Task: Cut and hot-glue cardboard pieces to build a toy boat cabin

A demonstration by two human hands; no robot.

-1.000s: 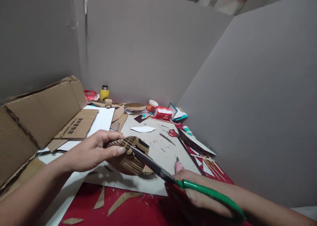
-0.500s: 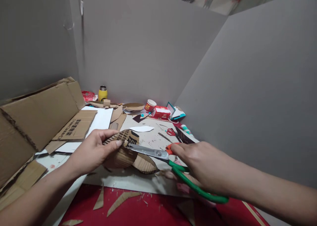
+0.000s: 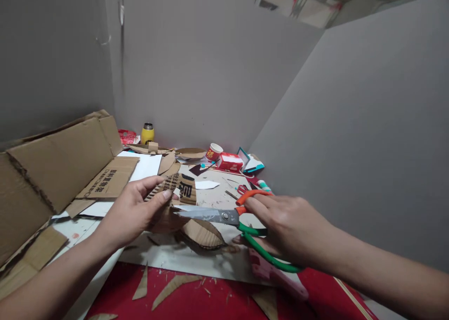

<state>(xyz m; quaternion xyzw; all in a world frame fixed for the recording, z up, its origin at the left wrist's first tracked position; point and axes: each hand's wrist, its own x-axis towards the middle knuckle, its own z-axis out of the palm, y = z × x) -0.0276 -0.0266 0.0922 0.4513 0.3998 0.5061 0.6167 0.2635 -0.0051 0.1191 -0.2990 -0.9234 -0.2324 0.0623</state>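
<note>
My left hand (image 3: 131, 212) pinches a piece of corrugated cardboard (image 3: 180, 189) with black printed characters, holding it just above the table. My right hand (image 3: 286, 226) grips a pair of scissors (image 3: 224, 215) with one orange and one green handle loop. The blades lie nearly level, pointing left, and their tips meet the edge of the held cardboard next to my left thumb. Under the blades a rounded cardboard cut-off (image 3: 201, 233) lies on the white board (image 3: 196, 257).
A large flattened cardboard box (image 3: 52, 165) fills the left side. At the back stand a yellow bottle (image 3: 148, 133), a paper cup (image 3: 212, 152), a red box (image 3: 229, 161) and small red scissors (image 3: 241, 189). Cardboard strips (image 3: 171, 285) litter the red mat in front. Grey walls close in behind and to the right.
My right hand has rotated from palm-up to palm-down and lifted, bringing the scissors from a steep slant to level at the cardboard's edge. My left hand has raised the cardboard slightly.
</note>
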